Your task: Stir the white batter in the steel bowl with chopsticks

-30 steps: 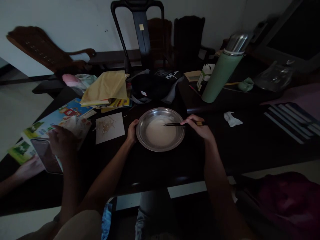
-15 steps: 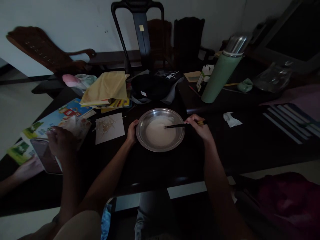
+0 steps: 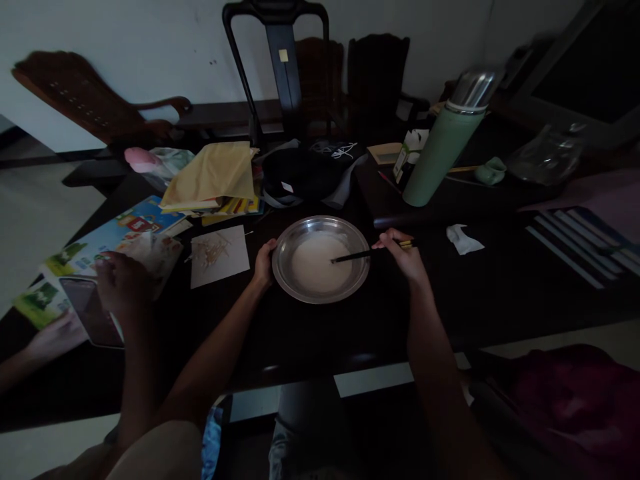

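My hands are apart: the left hand (image 3: pixel 263 262) is clamped on the metal bowl (image 3: pixel 286 280) at its nine o'clock rim, the right hand (image 3: pixel 399 252) pinches the chopsticks (image 3: pixel 356 255) just outside three o'clock. The bowl sits on the dark table (image 3: pixel 320 343), at twelve o'clock from me, and the chopstick tips meet the pale mixture (image 3: pixel 315 270) slightly toward three from its middle. I judge this to be the stirring step; how smooth the mixture is, I cannot tell. The next move, I think, calls for a steady left grip and a sweep round through six and nine
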{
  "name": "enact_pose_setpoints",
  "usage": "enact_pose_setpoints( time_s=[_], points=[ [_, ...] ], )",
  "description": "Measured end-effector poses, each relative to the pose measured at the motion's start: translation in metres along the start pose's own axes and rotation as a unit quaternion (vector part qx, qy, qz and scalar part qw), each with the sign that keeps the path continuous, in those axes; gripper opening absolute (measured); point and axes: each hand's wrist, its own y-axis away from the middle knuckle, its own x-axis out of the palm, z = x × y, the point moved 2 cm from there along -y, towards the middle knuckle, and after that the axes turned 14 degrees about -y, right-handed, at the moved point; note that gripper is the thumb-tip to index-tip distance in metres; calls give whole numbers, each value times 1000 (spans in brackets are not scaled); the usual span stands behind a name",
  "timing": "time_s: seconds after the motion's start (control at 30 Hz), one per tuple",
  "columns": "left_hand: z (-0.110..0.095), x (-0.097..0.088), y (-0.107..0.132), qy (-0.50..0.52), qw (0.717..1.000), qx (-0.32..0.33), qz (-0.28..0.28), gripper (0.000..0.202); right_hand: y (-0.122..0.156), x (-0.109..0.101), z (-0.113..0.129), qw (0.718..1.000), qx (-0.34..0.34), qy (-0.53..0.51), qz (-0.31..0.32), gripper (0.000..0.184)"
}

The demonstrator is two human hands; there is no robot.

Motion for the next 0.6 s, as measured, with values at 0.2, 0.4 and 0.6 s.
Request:
enact_pose_setpoints(
  time_s=[0.2,0.4,0.6],
  points=[
    [0,-2,0,-12,1000,1,4,26,2,20,0,995,3,-3,100,47],
    [-1,-1,0,-11,1000,0,-1,28,-2,6,-4,1000,-14,8,3,48],
    [-2,-1,1,-7,1000,0,1,26,3,9,-2,999,8,-13,50,47]
  ],
)
